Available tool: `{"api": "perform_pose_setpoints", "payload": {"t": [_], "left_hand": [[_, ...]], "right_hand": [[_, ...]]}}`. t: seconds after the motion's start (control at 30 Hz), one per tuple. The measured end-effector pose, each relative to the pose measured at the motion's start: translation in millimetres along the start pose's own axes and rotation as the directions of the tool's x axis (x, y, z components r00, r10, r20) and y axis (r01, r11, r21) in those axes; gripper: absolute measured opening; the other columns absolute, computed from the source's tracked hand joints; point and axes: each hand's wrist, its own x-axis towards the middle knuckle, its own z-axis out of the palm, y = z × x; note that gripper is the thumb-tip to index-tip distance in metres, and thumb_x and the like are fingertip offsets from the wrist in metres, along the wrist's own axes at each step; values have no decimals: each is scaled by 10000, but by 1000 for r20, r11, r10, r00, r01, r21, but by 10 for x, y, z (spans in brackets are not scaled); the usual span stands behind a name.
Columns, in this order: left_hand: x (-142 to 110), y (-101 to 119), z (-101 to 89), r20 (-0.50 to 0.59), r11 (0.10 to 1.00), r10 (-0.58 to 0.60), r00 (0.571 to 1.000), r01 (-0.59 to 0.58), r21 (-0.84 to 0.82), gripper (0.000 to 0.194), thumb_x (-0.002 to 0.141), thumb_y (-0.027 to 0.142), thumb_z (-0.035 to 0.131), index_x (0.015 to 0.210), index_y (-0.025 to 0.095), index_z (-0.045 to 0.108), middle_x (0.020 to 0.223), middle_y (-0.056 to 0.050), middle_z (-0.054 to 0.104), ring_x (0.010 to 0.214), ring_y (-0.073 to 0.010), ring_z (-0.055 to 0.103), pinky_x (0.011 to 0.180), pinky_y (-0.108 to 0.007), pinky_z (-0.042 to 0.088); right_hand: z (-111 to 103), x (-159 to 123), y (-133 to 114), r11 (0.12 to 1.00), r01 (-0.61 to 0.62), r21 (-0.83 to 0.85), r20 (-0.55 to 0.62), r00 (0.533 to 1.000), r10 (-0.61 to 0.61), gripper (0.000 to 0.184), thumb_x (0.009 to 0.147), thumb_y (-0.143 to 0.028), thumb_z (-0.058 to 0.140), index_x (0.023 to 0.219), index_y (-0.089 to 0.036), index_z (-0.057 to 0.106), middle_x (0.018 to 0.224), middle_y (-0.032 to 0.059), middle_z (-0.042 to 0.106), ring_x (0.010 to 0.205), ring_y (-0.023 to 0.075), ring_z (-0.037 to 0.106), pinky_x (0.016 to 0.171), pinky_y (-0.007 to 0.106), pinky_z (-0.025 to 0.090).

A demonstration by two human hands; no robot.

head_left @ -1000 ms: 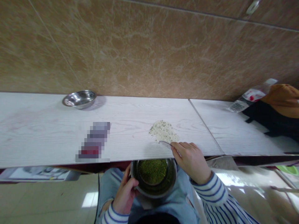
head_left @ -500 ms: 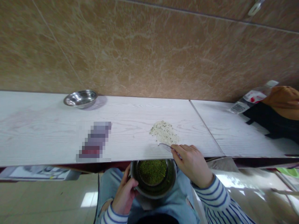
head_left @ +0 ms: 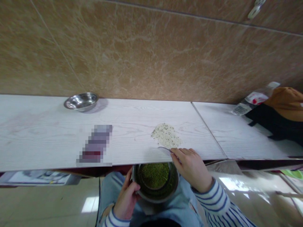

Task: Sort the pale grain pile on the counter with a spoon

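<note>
- Bowl (head_left: 174,186) of green grains (head_left: 155,175) sat just below the counter's (head_left: 130,126) front edge, left hand (head_left: 127,197) pinching its rim; a level hold seemed best.
- Right hand (head_left: 190,167) pinched a metal tool (head_left: 165,148), better kept low and flat.
- Pale, speckled pile (head_left: 165,135) lay on the counter just beyond; short, gentle strokes would have limited scattering.

Near: white sleeves (head_left: 214,197) striped blue, pale blue jeans (head_left: 184,208), green beans (head_left: 155,175) in a silver bowl (head_left: 161,196). White grains (head_left: 165,134) flecked dark green on a white wood-grain counter (head_left: 132,121). Far: brown marbled wall (head_left: 146,53).
</note>
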Motion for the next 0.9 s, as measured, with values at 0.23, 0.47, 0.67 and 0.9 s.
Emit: {"api": "perform_pose_setpoints", "payload": {"t": [0.23, 0.47, 0.67, 0.9], "left_hand": [[18, -8, -30, -14, 1000, -8, 1000, 8, 10, 732, 531, 122, 544, 1239, 286, 458, 934, -8, 612, 709, -161, 521, 509, -255, 394], [30, 9, -33, -19, 1000, -10, 1000, 10, 7, 736, 524, 131, 548, 1236, 292, 461, 934, 7, 617, 696, -145, 520, 532, -250, 405], [51, -1, -62, -10, 1000, -12, 1000, 12, 12, 739, 530, 124, 548, 1240, 306, 455, 954, 3, 607, 700, -152, 526, 503, -244, 396], [82, -5, -92, 4, 1000, -3, 1000, 3, -11, 713, 539, 122, 555, 1228, 288, 471, 968, -5, 612, 701, -138, 521, 557, -246, 424]], "right_hand": [[62, 115, 0, 999, -29, -25, -63, 998, 27, 203, 892, -227, 399, 957, -200, 590, 780, 26, 668, 705, 138, 599, 682, 277, 354], [50, 121, 73, 997, -71, -9, -74, 995, 70, 208, 892, -241, 393, 955, -196, 587, 799, 38, 677, 724, 146, 614, 680, 276, 373], [55, 180, 21, 999, -29, -21, -82, 996, 27, 216, 895, -234, 400, 969, -208, 601, 815, 34, 677, 738, 145, 606, 675, 277, 351], [-16, 149, 25, 999, 8, -48, -32, 999, -10, 235, 907, -244, 385, 974, -223, 609, 766, 20, 662, 737, 138, 590, 673, 274, 323]]}}
